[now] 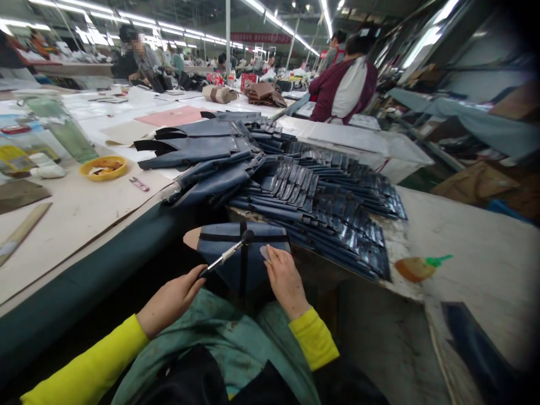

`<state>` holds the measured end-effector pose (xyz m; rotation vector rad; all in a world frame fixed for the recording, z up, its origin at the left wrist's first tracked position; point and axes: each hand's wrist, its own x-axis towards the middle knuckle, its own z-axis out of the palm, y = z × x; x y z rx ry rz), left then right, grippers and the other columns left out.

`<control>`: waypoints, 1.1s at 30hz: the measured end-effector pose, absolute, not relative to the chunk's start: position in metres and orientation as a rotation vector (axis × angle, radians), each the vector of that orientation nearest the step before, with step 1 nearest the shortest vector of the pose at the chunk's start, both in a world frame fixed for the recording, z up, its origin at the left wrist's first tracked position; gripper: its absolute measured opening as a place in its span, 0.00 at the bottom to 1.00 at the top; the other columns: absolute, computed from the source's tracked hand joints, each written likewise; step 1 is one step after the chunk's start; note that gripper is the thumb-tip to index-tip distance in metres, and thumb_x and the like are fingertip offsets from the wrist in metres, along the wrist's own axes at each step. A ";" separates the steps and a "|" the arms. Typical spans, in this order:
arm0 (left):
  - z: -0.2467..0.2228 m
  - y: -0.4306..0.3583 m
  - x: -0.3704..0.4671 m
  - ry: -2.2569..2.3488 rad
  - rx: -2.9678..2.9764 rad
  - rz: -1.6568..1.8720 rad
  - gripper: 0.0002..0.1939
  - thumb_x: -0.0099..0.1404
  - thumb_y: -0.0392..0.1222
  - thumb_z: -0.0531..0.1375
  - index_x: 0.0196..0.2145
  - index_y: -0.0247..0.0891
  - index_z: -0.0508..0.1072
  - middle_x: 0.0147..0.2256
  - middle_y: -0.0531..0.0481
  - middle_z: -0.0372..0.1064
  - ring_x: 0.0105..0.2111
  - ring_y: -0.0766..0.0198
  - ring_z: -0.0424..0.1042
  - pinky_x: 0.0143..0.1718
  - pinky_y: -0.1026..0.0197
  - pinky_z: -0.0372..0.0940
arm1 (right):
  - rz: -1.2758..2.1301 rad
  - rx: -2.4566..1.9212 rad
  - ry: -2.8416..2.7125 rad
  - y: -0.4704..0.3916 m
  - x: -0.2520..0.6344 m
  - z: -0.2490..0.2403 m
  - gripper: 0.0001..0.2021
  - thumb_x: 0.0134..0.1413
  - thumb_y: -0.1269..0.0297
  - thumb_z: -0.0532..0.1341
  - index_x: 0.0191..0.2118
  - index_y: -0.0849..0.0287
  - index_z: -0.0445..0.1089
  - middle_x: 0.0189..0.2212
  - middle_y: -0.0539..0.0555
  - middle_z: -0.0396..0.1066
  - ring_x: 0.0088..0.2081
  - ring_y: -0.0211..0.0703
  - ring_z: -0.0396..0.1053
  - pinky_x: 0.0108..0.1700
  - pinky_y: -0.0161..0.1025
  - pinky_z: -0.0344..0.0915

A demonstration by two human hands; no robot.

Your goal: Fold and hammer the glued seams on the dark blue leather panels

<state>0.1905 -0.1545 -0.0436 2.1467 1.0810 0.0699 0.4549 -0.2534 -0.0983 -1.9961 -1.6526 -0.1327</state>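
My left hand (175,295) is wrapped around the dark grip of a small hammer (221,260). Its shiny shaft slants up to the right and ends in a round black head, over a dark blue leather piece (217,232) crossed by black strips. This piece lies in front of me at the table edge, with a tan tip at its left. My right hand (289,278) is closed at the right side of the piece, pinching a small pale translucent scraper (265,253). Just beyond both hands lies a large fanned stack of dark blue leather pieces (291,191).
Left on the table are a yellow dish (103,175), thread snips (139,183), a green glass bottle (63,129) and a wooden stick (25,230). An amber squeeze bottle (415,269) with a green nozzle lies right. A co-worker (346,81) sits beyond the stack.
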 end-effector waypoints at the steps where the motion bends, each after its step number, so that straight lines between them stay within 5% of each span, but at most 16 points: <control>1: -0.044 -0.154 0.192 1.068 2.154 0.065 0.26 0.66 0.56 0.45 0.57 0.44 0.60 0.48 0.47 0.69 0.47 0.55 0.69 0.50 0.56 0.61 | -0.132 -2.000 -1.653 -0.254 0.455 -0.098 0.19 0.60 0.69 0.49 0.57 0.61 0.60 0.46 0.61 0.65 0.49 0.48 0.60 0.51 0.48 0.64; 6: -0.046 -0.149 0.193 1.101 2.083 0.321 0.29 0.65 0.56 0.45 0.59 0.42 0.56 0.53 0.48 0.65 0.52 0.56 0.64 0.54 0.58 0.58 | -0.147 -2.009 -1.650 -0.260 0.456 -0.102 0.19 0.61 0.68 0.49 0.57 0.62 0.60 0.49 0.61 0.64 0.52 0.49 0.58 0.53 0.48 0.62; 29: -0.039 -0.153 0.256 0.966 2.242 0.071 0.25 0.66 0.54 0.44 0.56 0.42 0.61 0.42 0.44 0.72 0.41 0.53 0.72 0.44 0.56 0.64 | -0.154 -2.030 -1.619 -0.269 0.458 -0.108 0.20 0.61 0.69 0.48 0.58 0.62 0.59 0.52 0.60 0.63 0.56 0.49 0.56 0.56 0.49 0.61; 33: -0.042 -0.149 0.269 0.906 2.221 0.185 0.24 0.67 0.53 0.44 0.56 0.42 0.61 0.48 0.45 0.69 0.47 0.56 0.69 0.49 0.59 0.61 | -0.157 -2.028 -1.613 -0.269 0.458 -0.108 0.20 0.61 0.69 0.48 0.57 0.63 0.60 0.52 0.60 0.63 0.55 0.50 0.57 0.55 0.49 0.61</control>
